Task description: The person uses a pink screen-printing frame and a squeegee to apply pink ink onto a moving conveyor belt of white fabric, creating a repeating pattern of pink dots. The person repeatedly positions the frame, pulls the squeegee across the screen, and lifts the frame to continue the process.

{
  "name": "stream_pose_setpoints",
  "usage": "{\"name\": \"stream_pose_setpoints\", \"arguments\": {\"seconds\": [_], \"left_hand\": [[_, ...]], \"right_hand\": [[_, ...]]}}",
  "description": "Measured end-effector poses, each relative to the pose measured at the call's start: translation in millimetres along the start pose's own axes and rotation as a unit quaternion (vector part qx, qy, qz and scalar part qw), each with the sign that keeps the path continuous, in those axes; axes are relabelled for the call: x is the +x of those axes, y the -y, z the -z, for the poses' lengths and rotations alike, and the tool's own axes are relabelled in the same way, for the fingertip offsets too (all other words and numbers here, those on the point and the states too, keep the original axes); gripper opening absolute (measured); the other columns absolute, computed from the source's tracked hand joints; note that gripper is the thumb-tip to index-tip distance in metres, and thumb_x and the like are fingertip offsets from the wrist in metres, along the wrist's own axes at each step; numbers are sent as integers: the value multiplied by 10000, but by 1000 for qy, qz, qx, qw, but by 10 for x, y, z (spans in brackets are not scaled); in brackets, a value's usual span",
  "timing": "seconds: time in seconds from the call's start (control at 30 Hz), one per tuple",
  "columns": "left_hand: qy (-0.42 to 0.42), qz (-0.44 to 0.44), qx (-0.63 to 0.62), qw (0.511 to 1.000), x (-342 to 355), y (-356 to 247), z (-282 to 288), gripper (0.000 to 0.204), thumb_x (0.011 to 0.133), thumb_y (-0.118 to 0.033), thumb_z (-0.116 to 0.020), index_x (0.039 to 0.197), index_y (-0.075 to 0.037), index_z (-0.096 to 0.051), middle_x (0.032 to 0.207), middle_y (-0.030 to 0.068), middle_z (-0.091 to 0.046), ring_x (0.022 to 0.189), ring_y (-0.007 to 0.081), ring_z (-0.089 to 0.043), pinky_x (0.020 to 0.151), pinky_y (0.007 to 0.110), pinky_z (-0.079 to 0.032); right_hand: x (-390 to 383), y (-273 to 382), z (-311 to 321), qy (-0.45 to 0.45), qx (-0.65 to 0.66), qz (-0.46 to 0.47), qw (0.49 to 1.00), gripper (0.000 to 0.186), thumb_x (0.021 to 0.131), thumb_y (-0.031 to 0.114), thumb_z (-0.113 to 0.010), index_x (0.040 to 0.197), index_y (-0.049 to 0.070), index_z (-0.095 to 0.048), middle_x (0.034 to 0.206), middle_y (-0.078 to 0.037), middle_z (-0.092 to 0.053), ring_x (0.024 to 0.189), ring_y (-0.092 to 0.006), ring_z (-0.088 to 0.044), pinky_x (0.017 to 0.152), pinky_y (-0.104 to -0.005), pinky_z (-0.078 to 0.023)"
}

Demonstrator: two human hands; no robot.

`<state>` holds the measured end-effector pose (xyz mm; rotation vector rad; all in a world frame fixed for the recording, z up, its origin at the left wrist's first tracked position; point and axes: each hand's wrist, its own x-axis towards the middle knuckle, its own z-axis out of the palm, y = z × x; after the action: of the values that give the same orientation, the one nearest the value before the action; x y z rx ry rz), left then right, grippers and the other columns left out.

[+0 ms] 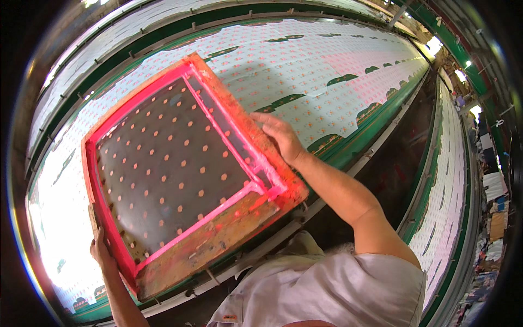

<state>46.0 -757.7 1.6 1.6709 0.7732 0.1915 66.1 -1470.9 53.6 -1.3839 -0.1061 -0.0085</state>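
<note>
A large screen printing frame is held up in front of me, tilted, over a long printing table. Bright pink ink coats its wooden rim. Its dark mesh carries rows of small pale dots. My left hand grips the frame's left side near the lower corner, its fingers partly hidden by the rim. On the opposite side, my right hand is closed on the orange-stained right rail, fingers along the edge. Pale fabric printed with small pink motifs covers the table under and beyond the frame.
Green edging and a metal rail run along the table's near side. Another long fabric-covered table stands to the right across a dark aisle. Piled cloth and boxes line the far right.
</note>
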Motion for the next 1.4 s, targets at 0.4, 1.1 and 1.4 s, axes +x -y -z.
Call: {"name": "stream_pose_setpoints", "arguments": {"seconds": [0.4,1.1,1.4], "left_hand": [[-13,-31,-49,998,-307,-103,-142,333,939,-203,-882,1152,25,-762,1001,91,-776,807,173,-712,730,343,-592],[-107,-88,38,990,-339,312,-368,411,845,-297,-906,1033,49,-788,853,85,-773,744,155,-677,687,366,-554],[-151,-152,97,972,-397,239,-384,550,926,-465,-811,977,80,-761,818,237,-743,774,324,-730,744,466,-551]], "right_hand": [[151,-92,-55,18,21,-77,997,611,1082,295,-633,1599,-20,-553,1566,-135,-640,1427,-208,-601,1258,-387,-412],[-62,-695,194,-103,-61,18,993,656,1116,337,-505,1611,-92,-453,1660,-235,-501,1567,-367,-458,1329,-533,-322],[-51,-535,8,9,165,-65,984,666,1103,391,-538,1600,-40,-433,1612,-218,-520,1493,-388,-528,1270,-562,-412]]}}
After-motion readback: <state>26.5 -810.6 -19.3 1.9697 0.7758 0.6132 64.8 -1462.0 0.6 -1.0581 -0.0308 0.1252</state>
